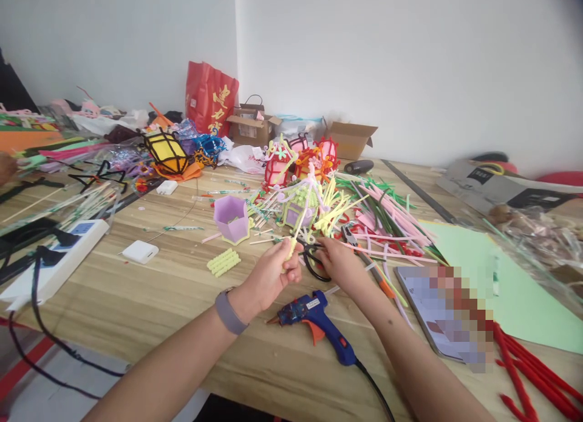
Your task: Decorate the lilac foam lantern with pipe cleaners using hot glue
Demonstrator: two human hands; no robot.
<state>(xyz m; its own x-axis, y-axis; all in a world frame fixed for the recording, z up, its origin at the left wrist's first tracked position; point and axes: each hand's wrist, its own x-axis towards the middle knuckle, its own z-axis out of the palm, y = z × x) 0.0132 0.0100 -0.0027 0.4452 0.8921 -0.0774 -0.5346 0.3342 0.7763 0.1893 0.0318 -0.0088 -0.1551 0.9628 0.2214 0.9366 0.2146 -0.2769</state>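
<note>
My left hand [276, 269] is closed in a pinch on a pale yellow pipe cleaner [291, 247], whose thin end points up. Beside it, my right hand [337, 261] curls its fingers at the black-handled scissors [314, 265]; one handle loop shows and the rest is partly covered. A short yellow-green strip of twisted pipe cleaners [224, 262] lies left of my left hand. Behind that sits a purple hexagonal cup [231, 218] with yellow-green edging. Just beyond my hands stands a purple and yellow-green lantern [301, 206]. Below them rests a blue glue gun [319, 319].
Loose pink and green pipe cleaners [387, 212] spread to the right, near pliers [350, 235] and a phone or tablet [428, 313]. A white power strip [59, 258] is at left. Finished lanterns [277, 167], a red bag [209, 97] and boxes [348, 139] stand behind.
</note>
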